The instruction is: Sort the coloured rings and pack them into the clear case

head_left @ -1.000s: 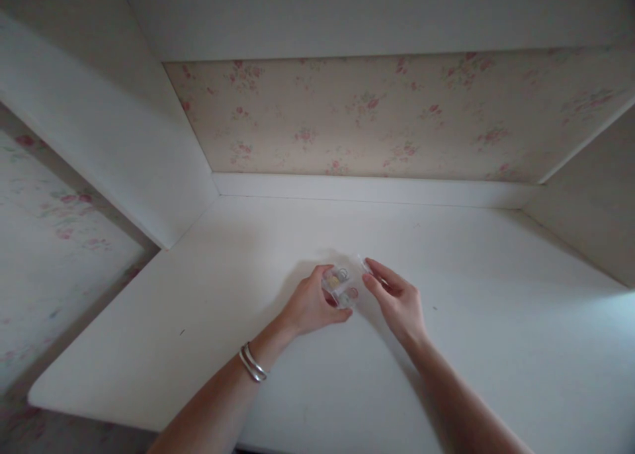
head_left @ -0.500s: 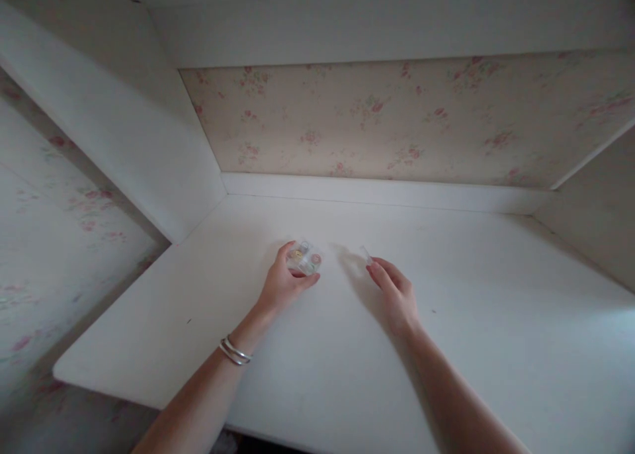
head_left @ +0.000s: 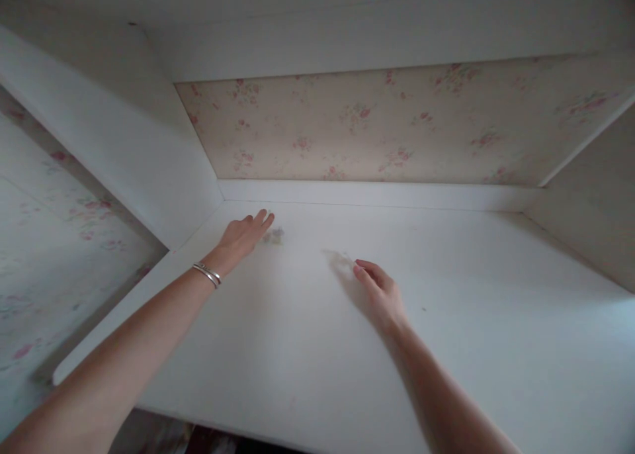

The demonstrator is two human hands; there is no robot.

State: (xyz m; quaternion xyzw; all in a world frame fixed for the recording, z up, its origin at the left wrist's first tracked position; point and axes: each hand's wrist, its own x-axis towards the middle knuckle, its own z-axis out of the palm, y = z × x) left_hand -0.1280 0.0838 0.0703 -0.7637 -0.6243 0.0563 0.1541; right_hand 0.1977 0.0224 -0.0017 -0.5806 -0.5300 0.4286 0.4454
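Left of centre on the white shelf, a small clear box lies blurred at the open left hand's fingertips. Right hand, loosely curled, touches a clear lid; floral back panel behind.

White desk top, floral wallpaper behind, white side panel, perhaps a shelf overhead

Matt white painted desk — shiny metal bracelet, clear plastic box.
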